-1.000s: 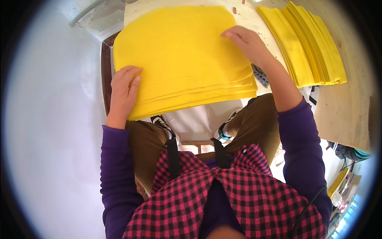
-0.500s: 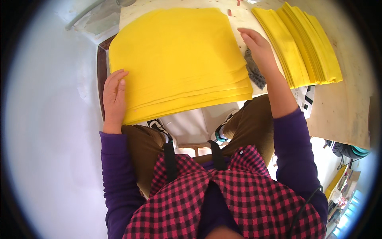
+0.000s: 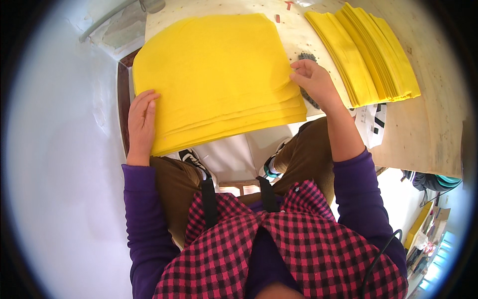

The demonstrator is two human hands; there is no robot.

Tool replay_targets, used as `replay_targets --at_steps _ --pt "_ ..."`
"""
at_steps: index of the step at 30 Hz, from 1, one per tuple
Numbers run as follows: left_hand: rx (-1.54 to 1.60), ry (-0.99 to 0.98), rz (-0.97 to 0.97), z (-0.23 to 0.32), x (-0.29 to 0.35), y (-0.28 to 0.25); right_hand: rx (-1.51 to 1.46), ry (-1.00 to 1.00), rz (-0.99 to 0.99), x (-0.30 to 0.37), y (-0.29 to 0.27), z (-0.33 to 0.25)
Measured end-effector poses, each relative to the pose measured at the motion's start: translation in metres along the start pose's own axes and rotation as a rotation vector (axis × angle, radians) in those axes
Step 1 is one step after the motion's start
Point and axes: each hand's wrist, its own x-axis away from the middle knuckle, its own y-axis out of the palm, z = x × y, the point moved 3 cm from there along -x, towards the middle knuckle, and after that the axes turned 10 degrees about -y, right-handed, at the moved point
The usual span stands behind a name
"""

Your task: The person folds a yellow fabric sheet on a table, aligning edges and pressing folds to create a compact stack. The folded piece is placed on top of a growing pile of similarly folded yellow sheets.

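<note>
A broad stack of yellow fabric sheets [image 3: 214, 74] lies in front of me, its near edges fanned into several layers. My left hand [image 3: 142, 122] rests along the stack's left edge, fingers stretched out and fingertips on the top sheet. At the right edge, my right hand [image 3: 317, 84] has its thumb and forefinger tips by the cloth, a small gap between them. Whether they pinch the top sheet is hard to see. Partly behind that hand lies a dark grey, crumpled-looking piece [image 3: 308, 57].
Folded yellow cloths [image 3: 368, 55] lie in a pile to the right on the light wooden table [image 3: 423, 124]. A white bag with black print [image 3: 372, 122] sits below them. A white wall [image 3: 64, 149] stands close on the left. Small red scraps [image 3: 278, 19] lie at the back.
My right hand has come down and toward the stack, from above the grey piece to the right edge of the sheets. My left hand stays at the left edge. The view has shifted slightly.
</note>
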Motion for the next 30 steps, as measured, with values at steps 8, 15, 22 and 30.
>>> replay_targets --at_steps 8,15,22,30 --pt "-0.038 0.036 0.006 -0.002 -0.002 0.001 -0.152 0.132 -0.089 -0.009 -0.001 -0.021" --pt "-0.019 0.054 0.020 -0.003 -0.001 0.001 -0.138 0.172 -0.113 -0.011 0.000 -0.019" --pt "-0.026 0.076 0.029 -0.001 -0.002 0.002 -0.081 0.173 -0.135 0.000 -0.001 -0.009" --pt "-0.055 0.095 0.042 0.000 -0.002 0.002 0.029 -0.035 -0.089 0.000 -0.004 -0.012"
